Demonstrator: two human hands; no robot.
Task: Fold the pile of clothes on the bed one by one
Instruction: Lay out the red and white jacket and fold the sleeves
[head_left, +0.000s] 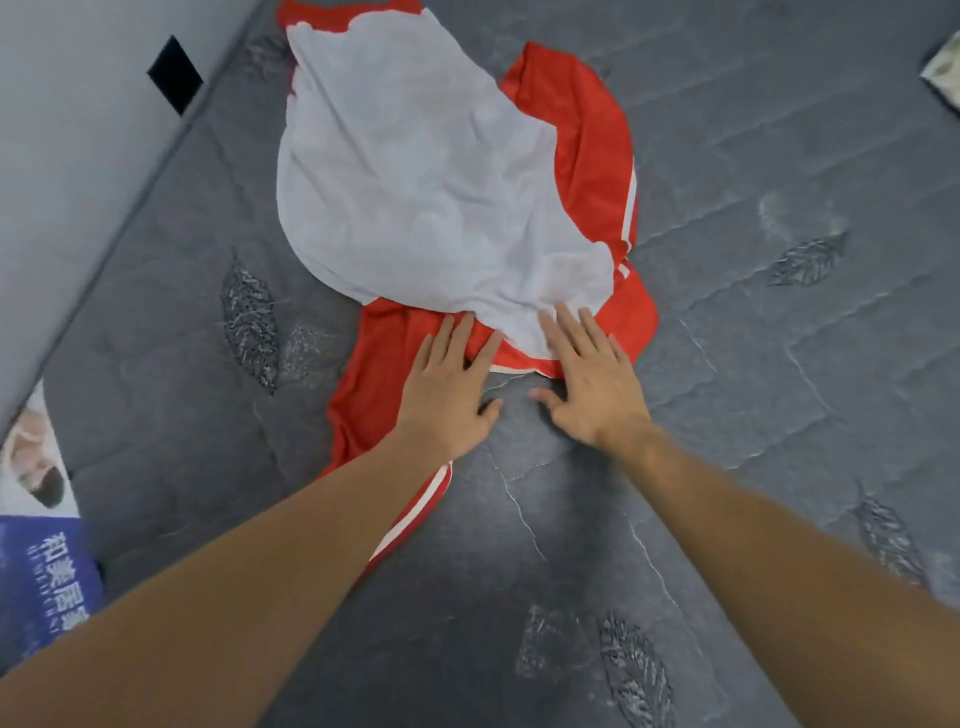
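straight, spread fingers of the left hand (447, 400) and right hand (589, 387) are pressed flat, nothing gripped, on the near edge of a crumpled red-and-white fabric garment (415, 182), laid lengthwise away on the grey quilted mattress (779, 364).

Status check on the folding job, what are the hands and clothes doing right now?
Left hand and right hand open, flat on near edge of pile. White garment lies crumpled over red garment, unfolded. Nothing blocking on grey mattress.
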